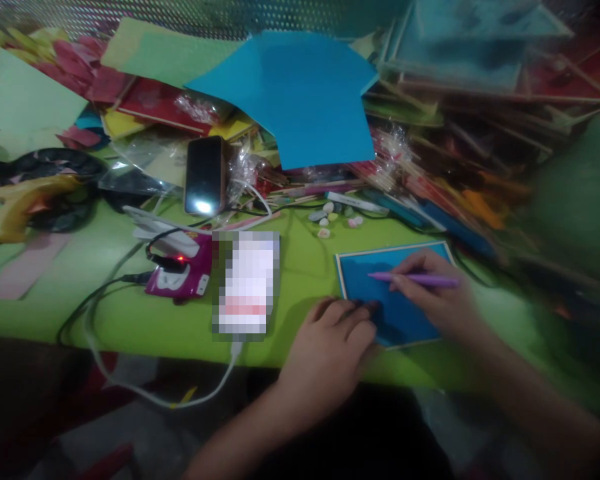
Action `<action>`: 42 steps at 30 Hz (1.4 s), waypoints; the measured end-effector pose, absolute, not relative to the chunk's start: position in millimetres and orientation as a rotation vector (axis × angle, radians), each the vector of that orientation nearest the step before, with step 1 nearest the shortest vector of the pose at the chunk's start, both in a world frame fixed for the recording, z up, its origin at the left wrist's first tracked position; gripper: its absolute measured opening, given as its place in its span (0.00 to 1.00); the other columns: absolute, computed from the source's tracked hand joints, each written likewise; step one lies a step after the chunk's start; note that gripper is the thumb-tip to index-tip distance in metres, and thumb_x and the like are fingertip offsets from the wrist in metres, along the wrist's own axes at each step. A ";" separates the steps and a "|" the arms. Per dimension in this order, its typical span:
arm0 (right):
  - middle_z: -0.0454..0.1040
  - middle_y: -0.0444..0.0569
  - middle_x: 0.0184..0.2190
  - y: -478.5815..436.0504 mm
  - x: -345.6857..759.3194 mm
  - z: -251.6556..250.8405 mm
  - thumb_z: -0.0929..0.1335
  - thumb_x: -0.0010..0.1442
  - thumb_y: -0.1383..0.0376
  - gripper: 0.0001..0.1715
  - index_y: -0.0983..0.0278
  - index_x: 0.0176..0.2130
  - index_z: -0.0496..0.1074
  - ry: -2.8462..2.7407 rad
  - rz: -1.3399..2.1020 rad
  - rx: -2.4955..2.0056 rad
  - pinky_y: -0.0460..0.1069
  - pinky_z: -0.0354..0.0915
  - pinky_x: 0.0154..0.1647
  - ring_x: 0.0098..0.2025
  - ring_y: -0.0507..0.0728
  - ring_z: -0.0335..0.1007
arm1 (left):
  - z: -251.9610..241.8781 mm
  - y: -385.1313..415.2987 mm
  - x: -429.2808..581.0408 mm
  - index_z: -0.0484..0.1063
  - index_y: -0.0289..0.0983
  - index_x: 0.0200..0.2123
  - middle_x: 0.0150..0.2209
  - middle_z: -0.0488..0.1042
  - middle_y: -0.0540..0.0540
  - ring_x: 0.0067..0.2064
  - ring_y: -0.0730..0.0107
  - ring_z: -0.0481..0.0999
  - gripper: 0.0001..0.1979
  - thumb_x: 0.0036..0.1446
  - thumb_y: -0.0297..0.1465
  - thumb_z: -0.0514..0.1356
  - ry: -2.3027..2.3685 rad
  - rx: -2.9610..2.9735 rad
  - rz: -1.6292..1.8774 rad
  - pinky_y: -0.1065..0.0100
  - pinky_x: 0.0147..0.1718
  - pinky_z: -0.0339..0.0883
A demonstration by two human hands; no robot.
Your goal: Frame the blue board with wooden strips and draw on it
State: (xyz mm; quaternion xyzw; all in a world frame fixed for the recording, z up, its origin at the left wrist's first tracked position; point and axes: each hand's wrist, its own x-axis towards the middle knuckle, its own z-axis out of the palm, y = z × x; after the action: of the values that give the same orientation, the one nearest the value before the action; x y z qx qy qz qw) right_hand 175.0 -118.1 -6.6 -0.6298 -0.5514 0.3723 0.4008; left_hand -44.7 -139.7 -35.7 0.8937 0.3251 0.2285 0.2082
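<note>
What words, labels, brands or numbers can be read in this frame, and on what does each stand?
No text can be read anywhere.
Magenta plastic device: white markings, too blurred.
White marker pen: dark print, too small.
White pixelated rectangle: unreadable.
Blue rectangular card under the left hand, and thin purple pen in the right hand: no writing shows.
</note>
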 end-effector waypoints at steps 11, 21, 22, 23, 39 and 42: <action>0.77 0.44 0.28 -117.3 174.8 -7.7 0.74 0.61 0.60 0.06 0.54 0.34 0.73 -1.378 0.947 -1.587 0.55 0.74 0.35 0.31 0.59 0.76 | -35.1 -139.9 -44.4 0.74 0.39 0.46 0.57 0.80 0.50 0.58 0.58 0.73 0.09 0.73 0.36 0.57 0.907 2.493 0.644 0.53 0.58 0.64; 0.77 0.44 0.28 -116.5 174.2 -6.1 0.73 0.62 0.59 0.07 0.56 0.34 0.73 -1.429 0.939 -1.582 0.53 0.73 0.35 0.32 0.58 0.76 | -34.9 -139.5 -44.6 0.74 0.39 0.46 0.58 0.80 0.50 0.58 0.59 0.73 0.09 0.74 0.36 0.56 0.907 2.487 0.633 0.53 0.57 0.65; 0.77 0.44 0.28 -116.4 174.3 -5.8 0.73 0.62 0.58 0.07 0.56 0.34 0.73 -1.435 0.939 -1.581 0.53 0.73 0.35 0.31 0.58 0.75 | -35.1 -139.6 -44.5 0.74 0.39 0.46 0.58 0.80 0.50 0.58 0.59 0.73 0.09 0.74 0.36 0.56 0.907 2.490 0.631 0.52 0.57 0.65; 0.77 0.44 0.28 -116.4 174.4 -5.6 0.73 0.62 0.58 0.08 0.56 0.33 0.73 -1.440 0.942 -1.581 0.53 0.73 0.34 0.31 0.58 0.75 | -35.2 -139.6 -44.4 0.74 0.39 0.46 0.58 0.80 0.49 0.58 0.59 0.73 0.10 0.74 0.37 0.56 0.907 2.493 0.627 0.52 0.57 0.65; 0.75 0.42 0.27 -120.3 180.8 -11.1 0.73 0.62 0.57 0.10 0.58 0.31 0.73 -1.425 1.017 -1.539 0.51 0.75 0.37 0.33 0.56 0.77 | -34.0 -138.8 -44.1 0.74 0.39 0.45 0.59 0.79 0.51 0.57 0.58 0.73 0.08 0.74 0.36 0.57 0.905 2.496 0.623 0.53 0.58 0.63; 0.75 0.43 0.27 -119.8 180.0 -11.4 0.74 0.62 0.58 0.09 0.57 0.31 0.73 -1.391 0.979 -1.559 0.52 0.74 0.35 0.32 0.57 0.76 | -34.8 -139.3 -44.2 0.74 0.39 0.45 0.59 0.79 0.51 0.57 0.58 0.73 0.09 0.74 0.37 0.56 0.906 2.495 0.623 0.53 0.58 0.63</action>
State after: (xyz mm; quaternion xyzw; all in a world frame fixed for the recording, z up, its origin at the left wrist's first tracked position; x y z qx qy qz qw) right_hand 180.0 -119.8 -11.4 -0.6178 -0.5511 0.3880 0.4051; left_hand -44.2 -139.3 -34.8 0.8954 0.3252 0.2235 0.2062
